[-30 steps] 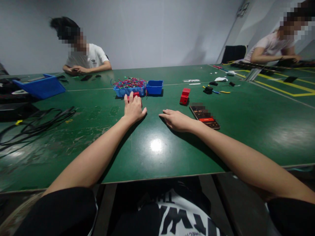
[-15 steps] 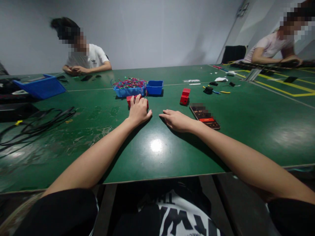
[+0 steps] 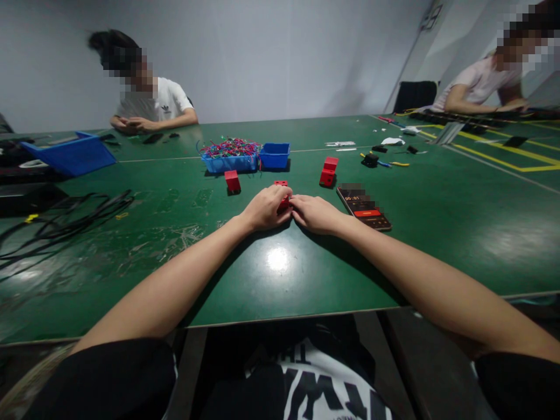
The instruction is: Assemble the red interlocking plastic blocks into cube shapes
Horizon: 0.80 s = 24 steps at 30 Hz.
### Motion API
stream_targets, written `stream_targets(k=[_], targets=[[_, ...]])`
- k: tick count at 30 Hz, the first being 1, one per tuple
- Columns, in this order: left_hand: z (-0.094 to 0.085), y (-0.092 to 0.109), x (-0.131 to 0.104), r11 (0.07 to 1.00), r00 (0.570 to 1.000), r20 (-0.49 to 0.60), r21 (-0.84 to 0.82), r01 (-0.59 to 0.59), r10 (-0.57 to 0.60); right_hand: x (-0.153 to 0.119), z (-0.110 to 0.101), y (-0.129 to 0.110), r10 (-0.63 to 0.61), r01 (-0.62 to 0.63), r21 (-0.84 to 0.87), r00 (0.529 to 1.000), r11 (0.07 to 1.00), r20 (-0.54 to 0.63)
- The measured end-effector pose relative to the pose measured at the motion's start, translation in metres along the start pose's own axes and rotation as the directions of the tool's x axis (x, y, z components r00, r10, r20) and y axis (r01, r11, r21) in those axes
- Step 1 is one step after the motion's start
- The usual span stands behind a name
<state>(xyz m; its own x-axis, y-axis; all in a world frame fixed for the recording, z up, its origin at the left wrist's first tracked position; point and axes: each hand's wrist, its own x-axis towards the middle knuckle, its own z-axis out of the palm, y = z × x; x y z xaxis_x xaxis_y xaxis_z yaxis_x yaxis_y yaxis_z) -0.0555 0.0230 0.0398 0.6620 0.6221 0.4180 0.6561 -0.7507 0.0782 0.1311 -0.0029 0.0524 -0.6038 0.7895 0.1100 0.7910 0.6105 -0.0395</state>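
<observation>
Head: green table [image 3: 437,233], pale wall [image 3: 280,64]

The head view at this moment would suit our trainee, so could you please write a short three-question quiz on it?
1. Multiple choice: what is heaped in the light-blue bin?
A) Coloured wires
B) Glass bottles
C) Folded cloths

2. True or false: the phone lies nearer the right hand than the left hand.

3. Fill in: the fingers of the ____ hand curl over a partly hidden red block.

Key: 1. A; 2. True; 3. left.
</observation>
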Motion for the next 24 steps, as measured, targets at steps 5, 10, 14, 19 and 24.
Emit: stream_targets(k=[5,10,14,19,24], targets=[[-0.001,-0.002,-0.002,0.994,1.0,-0.016,0.104,0.023,-0.022,0.0,0.0,0.002,-0.009,0.009,0.002,1.0,1.0,0.001],[-0.004,-0.005,-0.001,0.964,0.984,-0.042,0.202,0.176,-0.171,0.0,0.002,0.002,-0.012,0.012,0.005,1.0,1.0,0.002],[-0.002,-0.012,-0.002,0.975,0.981,0.032,0.118,0.188,-0.193,0.0,0.003,0.003,-0.015,0.015,0.002,1.0,1.0,-0.004],[0.004,-0.021,-0.004,1.0,0.999,0.035,0.009,-0.001,0.001,-0.001,0.003,0.004,-0.005,0.005,0.041,1.0,0.999,0.001],[0.007,-0.022,-0.004,0.987,0.991,-0.054,0.109,-0.119,0.125,0.005,0.007,0.013,0.065,-0.047,0.24,0.996,0.97,-0.068]])
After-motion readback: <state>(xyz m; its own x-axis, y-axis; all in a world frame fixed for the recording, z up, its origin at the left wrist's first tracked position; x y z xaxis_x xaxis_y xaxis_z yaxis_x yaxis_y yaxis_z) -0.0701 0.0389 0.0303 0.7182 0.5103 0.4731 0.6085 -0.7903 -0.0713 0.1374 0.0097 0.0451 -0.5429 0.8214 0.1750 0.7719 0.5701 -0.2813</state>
